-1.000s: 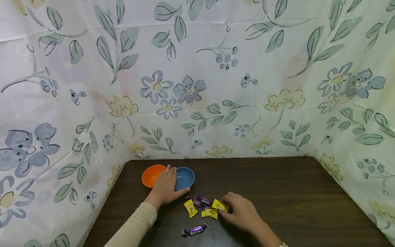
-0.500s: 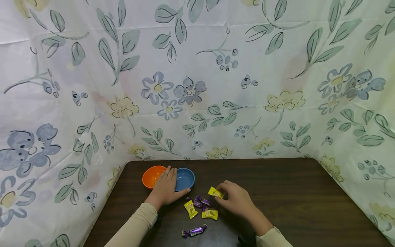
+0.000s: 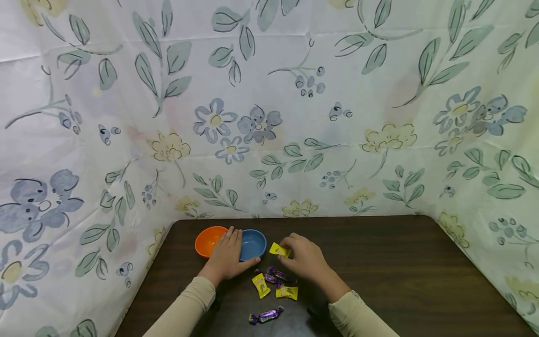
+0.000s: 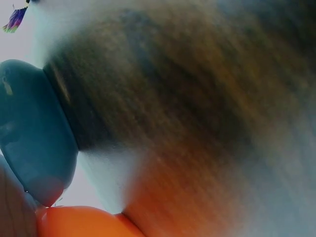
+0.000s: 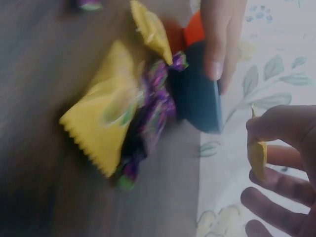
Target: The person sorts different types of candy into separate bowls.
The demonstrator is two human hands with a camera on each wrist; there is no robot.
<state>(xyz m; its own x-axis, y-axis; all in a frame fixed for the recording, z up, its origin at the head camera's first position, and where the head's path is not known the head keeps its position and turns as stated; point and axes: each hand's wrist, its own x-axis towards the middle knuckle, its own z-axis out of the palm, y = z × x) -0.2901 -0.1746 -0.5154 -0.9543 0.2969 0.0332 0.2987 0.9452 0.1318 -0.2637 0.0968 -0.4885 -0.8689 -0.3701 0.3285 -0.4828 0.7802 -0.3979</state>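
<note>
My left hand (image 3: 226, 255) rests across the touching rims of an orange bowl (image 3: 207, 241) and a blue bowl (image 3: 254, 244), fingers straight. Between thumb and fingers my right hand (image 3: 305, 257) pinches a yellow-wrapped candy (image 3: 278, 250), just right of the blue bowl. That same pinched candy (image 5: 257, 159) shows edge-on in the right wrist view. Nearer on the table lie two more yellow candies (image 3: 261, 285) and several purple-wrapped candies (image 3: 281, 275), bunched together. Part of each bowl is hidden behind the left hand. The left wrist view shows the blue bowl (image 4: 37, 131) and orange bowl (image 4: 84, 223) meeting.
One purple candy (image 3: 268, 316) lies apart, closer to the front of the dark wooden table (image 3: 379, 271). A floral cloth (image 3: 320, 107) hangs around the back and both sides of the table.
My right hand has lifted the yellow candy from the pile and carried it left and away from me, toward the blue bowl. The left hand has stayed on the bowls.
</note>
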